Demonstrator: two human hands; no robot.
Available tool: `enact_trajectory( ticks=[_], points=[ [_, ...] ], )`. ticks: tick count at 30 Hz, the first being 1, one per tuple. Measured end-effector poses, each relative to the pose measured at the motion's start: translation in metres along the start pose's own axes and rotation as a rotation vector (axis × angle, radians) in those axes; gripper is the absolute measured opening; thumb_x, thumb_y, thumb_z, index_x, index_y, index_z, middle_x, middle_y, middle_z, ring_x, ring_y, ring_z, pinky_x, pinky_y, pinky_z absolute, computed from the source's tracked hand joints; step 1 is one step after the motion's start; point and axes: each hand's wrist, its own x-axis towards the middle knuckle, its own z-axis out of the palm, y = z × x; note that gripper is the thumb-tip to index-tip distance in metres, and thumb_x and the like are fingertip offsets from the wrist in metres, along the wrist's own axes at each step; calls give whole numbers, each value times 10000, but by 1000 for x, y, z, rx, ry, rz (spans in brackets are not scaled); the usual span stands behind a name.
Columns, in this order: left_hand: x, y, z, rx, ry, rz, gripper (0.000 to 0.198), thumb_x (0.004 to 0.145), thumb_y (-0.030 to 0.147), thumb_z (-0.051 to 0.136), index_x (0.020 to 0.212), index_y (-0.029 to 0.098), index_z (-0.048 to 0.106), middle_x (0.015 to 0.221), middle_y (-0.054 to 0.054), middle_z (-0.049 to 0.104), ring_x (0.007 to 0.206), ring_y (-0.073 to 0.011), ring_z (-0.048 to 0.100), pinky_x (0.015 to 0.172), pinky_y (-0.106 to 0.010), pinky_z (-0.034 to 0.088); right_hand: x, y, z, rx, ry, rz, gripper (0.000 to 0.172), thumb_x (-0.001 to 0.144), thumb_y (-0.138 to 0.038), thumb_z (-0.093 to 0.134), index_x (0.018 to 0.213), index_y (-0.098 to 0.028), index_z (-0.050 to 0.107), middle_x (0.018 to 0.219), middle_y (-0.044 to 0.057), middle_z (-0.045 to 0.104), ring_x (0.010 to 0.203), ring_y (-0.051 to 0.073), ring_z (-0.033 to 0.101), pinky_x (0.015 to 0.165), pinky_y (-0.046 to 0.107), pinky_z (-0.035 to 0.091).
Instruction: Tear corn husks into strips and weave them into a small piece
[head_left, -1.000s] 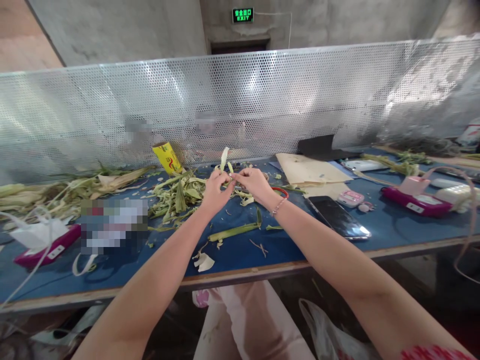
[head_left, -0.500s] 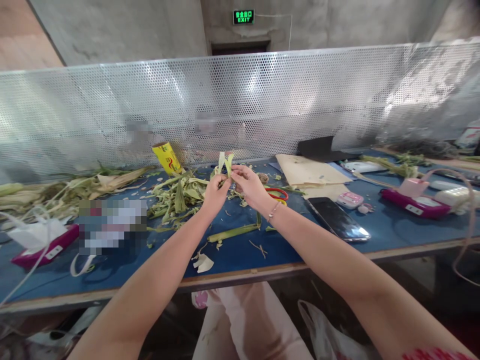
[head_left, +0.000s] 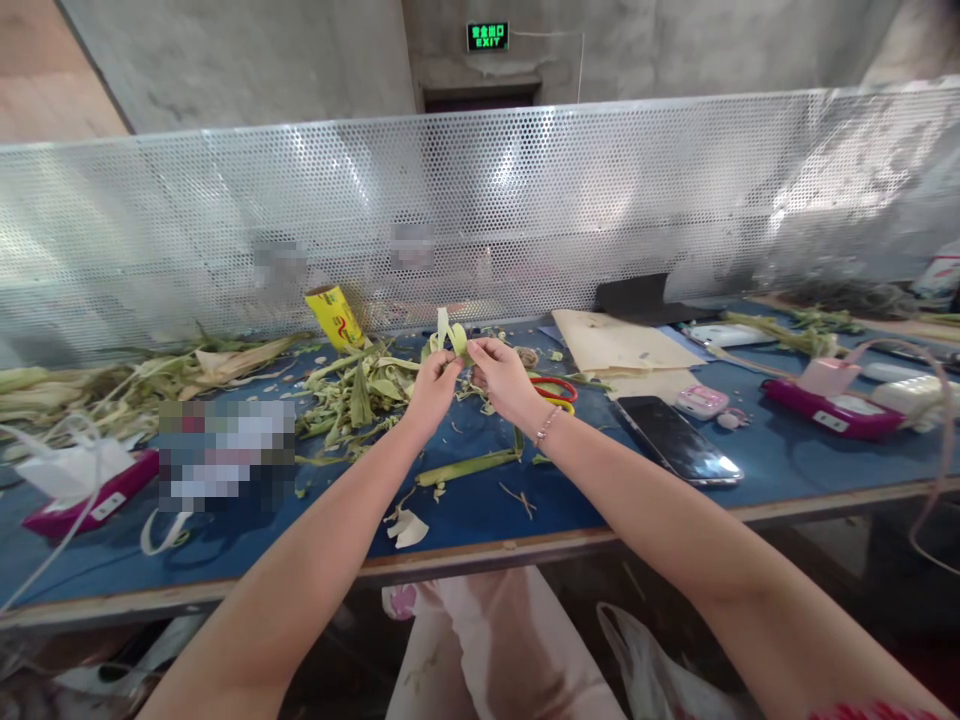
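Note:
Over the middle of the table, my left hand [head_left: 436,388] pinches pale green husk strips [head_left: 453,338] that stand up above its fingertips. My right hand [head_left: 495,372] is closed at the same strips, its fingertips on the folded greener one. Both hands nearly touch. To the left of them lies a heap of husk scraps [head_left: 360,390]. Red-and-yellow scissor handles [head_left: 556,390] show behind my right wrist. Below the hands, a long green husk piece [head_left: 466,467] rests on the blue table [head_left: 472,520], near a pale scrap [head_left: 407,528].
A yellow cardboard tube [head_left: 334,318] stands tilted at the perforated metal screen [head_left: 525,220]. On the right are brown paper sheets [head_left: 622,342], a phone [head_left: 679,440], a pink gadget [head_left: 702,401] and a magenta power strip [head_left: 829,408]. Dried husks [head_left: 150,385] lie far left.
The greener strip, upright before, is now bent over between the hands. My right hand has shifted slightly to the right and down; my left hand stays almost in place.

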Motion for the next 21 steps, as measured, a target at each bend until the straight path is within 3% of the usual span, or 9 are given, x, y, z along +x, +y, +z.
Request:
enact_trajectory(
  ticks=[6,14,21],
  points=[
    [3,1,-4,106,-79,132,210,728,211,471,542,174,380,623,19,399,647,-110,400,652,-255,330,1,-4,-5,-76,-50,31,318,593,-416,684,684,-162,514,482,-88,356,387,16,245,385,201,164],
    [1,8,-4,137,-168,48,185,694,146,463,522,169,397,570,29,387,588,-102,385,591,-250,312,7,-8,-20,-419,-189,-95,245,691,-397,604,698,-174,501,599,-52,430,407,20,295,387,202,209],
    [0,15,-5,20,-201,82,193,659,161,486,507,171,367,575,34,359,604,-103,365,611,-251,307,8,-8,-16,-397,-164,-131,200,735,-362,561,753,-184,473,559,-66,400,391,31,293,388,208,235]
  ],
)
